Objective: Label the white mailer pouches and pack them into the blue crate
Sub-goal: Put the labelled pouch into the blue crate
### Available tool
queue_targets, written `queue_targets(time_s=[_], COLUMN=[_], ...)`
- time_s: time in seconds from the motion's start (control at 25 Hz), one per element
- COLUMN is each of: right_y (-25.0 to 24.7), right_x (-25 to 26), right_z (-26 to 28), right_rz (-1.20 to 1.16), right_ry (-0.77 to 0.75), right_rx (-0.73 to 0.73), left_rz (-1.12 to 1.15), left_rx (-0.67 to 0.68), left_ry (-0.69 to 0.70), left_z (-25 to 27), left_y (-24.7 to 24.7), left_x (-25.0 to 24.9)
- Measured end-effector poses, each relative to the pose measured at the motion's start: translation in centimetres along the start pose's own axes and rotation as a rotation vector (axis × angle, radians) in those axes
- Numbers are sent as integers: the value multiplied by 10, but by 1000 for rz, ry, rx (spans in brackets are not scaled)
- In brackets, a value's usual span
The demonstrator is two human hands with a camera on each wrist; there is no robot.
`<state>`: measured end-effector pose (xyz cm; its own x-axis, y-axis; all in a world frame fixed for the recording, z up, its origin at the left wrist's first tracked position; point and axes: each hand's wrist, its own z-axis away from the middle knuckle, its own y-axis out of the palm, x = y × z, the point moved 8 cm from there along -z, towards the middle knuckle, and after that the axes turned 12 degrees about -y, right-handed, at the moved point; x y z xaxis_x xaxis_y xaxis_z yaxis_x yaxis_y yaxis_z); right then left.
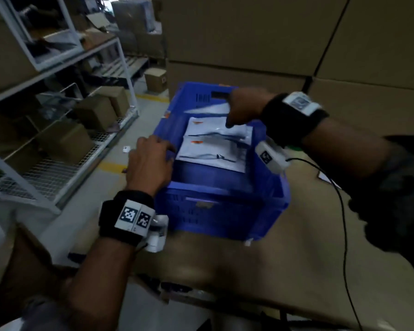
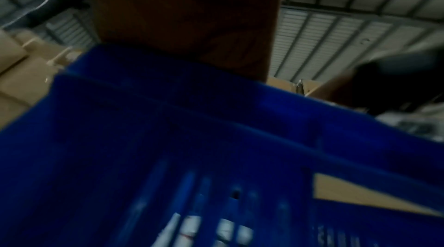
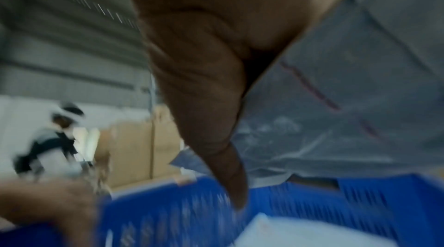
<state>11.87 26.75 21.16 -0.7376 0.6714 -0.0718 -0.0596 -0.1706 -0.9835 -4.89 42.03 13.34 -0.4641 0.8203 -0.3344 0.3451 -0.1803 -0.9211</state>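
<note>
The blue crate [image 1: 225, 211] stands on a cardboard surface. Two white mailer pouches lie flat inside it, one [image 1: 219, 131] farther and one [image 1: 210, 154] nearer. My right hand [image 1: 230, 118] is over the crate's far side and pinches a third white pouch [image 1: 206, 108] just above them. In the right wrist view the thumb [image 3: 216, 118] presses that pouch [image 3: 336, 99] above the crate [image 3: 312, 199]. My left hand [image 1: 165, 151] grips the crate's left rim. The left wrist view is filled by the crate wall [image 2: 192, 137].
A white metal rack [image 1: 58, 115] with brown boxes runs along the left. Tall stacked cartons [image 1: 273, 32] rise right behind the crate. A black cable [image 1: 342, 211] trails across the cardboard surface [image 1: 273, 259]. Another person [image 3: 55, 137] stands far off in the right wrist view.
</note>
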Motion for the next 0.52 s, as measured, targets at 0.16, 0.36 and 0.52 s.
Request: queue_targets(time_s=[0.16,0.36,0.52], right_y=[74,160,195], right_x=[21,8,-1], right_z=[-97,-133,-136], right_rz=[91,95,-38], right_ry=[-120,-136,-134], right_rx=[235,192,147], left_rz=[69,141,142], left_rx=[-18,-75,-89], left_ry=[-36,-69,-90], left_z=[1,6,6], left_y=[4,-2,-4], left_x=[7,8,6])
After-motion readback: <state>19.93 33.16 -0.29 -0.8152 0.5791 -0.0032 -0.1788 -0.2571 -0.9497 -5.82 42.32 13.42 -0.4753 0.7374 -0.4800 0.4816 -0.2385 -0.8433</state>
